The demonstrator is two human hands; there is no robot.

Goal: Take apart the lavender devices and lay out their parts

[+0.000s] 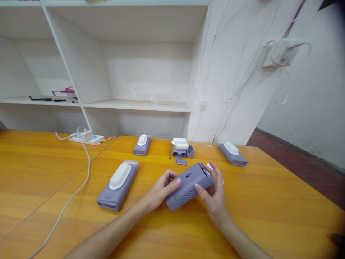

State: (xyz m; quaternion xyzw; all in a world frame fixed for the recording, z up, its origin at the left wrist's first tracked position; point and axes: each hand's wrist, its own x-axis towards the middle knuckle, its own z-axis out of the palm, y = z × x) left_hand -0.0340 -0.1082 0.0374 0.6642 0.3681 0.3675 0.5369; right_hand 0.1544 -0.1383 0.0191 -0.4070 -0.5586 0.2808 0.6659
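Observation:
A purple plastic device (187,185) with a perforated face lies tilted on its side, held just above the orange table (269,201). My left hand (161,192) grips its near left end, fingers curled round it. My right hand (214,196) clasps its right end, thumb on the top face, and hides a white part behind the device. Just beyond my hands lie small loose parts (181,150): white caps, purple pieces, a flat clip and a spring.
Three more purple devices with white tops lie on the table: one near left (118,184), one at the back middle (142,145), one at the back right (232,153). A power strip (86,137) with a white cable sits at the back left. White shelving stands behind.

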